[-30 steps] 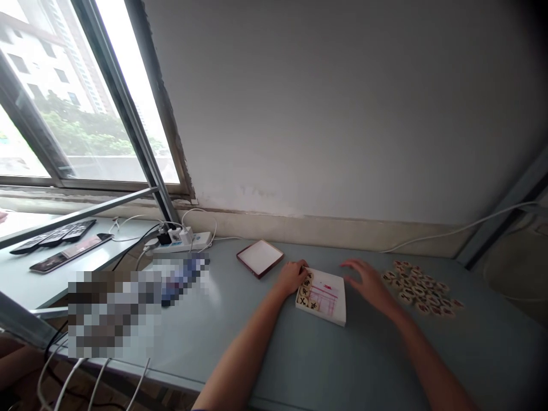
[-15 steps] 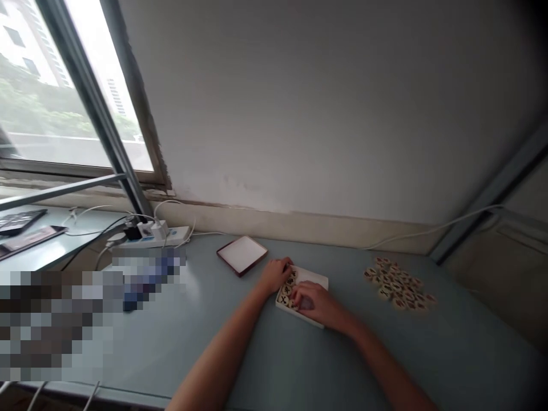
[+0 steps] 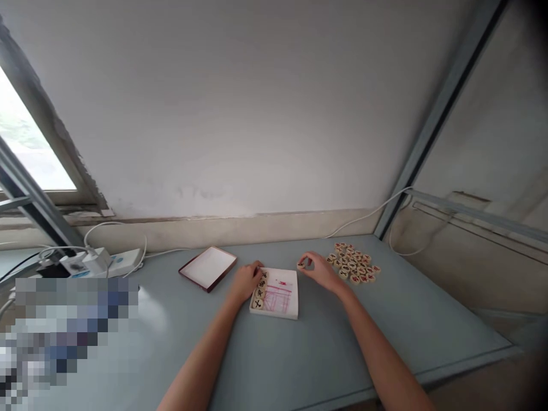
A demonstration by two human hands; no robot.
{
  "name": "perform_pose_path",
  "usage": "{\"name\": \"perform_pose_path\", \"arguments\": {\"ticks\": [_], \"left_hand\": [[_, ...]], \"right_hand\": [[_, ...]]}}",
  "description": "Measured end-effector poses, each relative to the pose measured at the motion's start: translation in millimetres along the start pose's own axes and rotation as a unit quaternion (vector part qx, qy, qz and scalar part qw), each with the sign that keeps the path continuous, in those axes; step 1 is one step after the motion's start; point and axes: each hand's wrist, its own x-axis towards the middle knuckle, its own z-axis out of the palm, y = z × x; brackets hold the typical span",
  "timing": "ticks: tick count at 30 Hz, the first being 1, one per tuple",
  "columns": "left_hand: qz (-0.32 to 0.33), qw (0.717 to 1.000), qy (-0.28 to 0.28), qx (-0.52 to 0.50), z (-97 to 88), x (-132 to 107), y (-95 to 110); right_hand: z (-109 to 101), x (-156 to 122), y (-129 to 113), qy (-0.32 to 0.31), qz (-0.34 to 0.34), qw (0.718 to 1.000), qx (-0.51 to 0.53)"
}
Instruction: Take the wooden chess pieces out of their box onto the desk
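Observation:
A shallow white box [image 3: 295, 311] lies on the table with a pink line drawing on its floor. Along its left wall runs a column of round Chinese chess pieces [image 3: 259, 293] with dark characters. My left hand [image 3: 246, 282] grips the box's left side near the far corner, fingers curled over the rim. Just right of the box, my right hand [image 3: 320, 270] pinches a single chess piece [image 3: 301, 265] between thumb and fingers, above the table. Beyond that hand is a loose pile of chess pieces [image 3: 351, 264], some with red characters and some with dark.
A dark-red box lid [image 3: 208, 268] lies inner side up at the left. Farther left are a power strip [image 3: 124, 262] with plugs and cables, and a blurred-out patch. A wall runs behind the blue-grey table [image 3: 274, 365]; a metal post [image 3: 436, 114] rises at the right.
My right hand has moved from inside the box to its right side, with a chess piece in its fingers. My left hand stays at the box. The view has turned right.

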Motion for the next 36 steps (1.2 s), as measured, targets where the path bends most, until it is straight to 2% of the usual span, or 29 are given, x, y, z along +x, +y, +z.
{"name": "perform_pose_path", "arguments": {"ticks": [4, 7, 10, 13, 17, 24, 28, 30, 33, 36], "left_hand": [[0.005, 1.0, 0.003, 0.0, 0.3, 1.2, -1.0], [0.016, 1.0, 0.008, 0.004, 1.4, 1.6, -2.3], [0.017, 1.0, 0.01, 0.007, 2.0, 1.4, -2.7], [0.017, 1.0, 0.014, 0.007, 2.2, 0.9, -2.6], [0.016, 1.0, 0.012, 0.002, 2.1, -0.2, -2.5], [0.008, 1.0, 0.008, 0.013, 2.2, 0.4, -2.2], [0.007, 1.0, 0.009, 0.016, 3.3, 1.3, -3.1], [0.008, 1.0, 0.009, 0.014, 4.0, 1.4, -3.5], [0.011, 1.0, 0.011, 0.012, 5.2, 1.3, -4.5], [0.011, 1.0, 0.017, 0.011, 6.1, 1.0, -5.4]], "right_hand": [[-12.8, -8.7, 28.0, -0.02, 0.087, 0.978, -0.19], [-20.2, -15.1, 41.0, 0.004, 0.127, 0.962, -0.241], [-21.6, -16.2, 45.1, 0.017, 0.123, 0.95, -0.286], [-16.0, -13.8, 41.0, 0.024, 0.088, 0.943, -0.319], [-9.0, -12.2, 36.9, 0.025, 0.069, 0.938, -0.339], [-13.8, -14.0, 49.6, 0.035, 0.13, 0.928, -0.348], [-5.0, -9.9, 48.1, 0.04, 0.09, 0.937, -0.334], [1.9, -8.7, 49.3, 0.015, 0.071, 0.947, -0.312], [8.5, -10.5, 58.0, -0.033, 0.109, 0.95, -0.291], [7.5, -14.4, 68.4, -0.036, 0.147, 0.945, -0.29]]}}
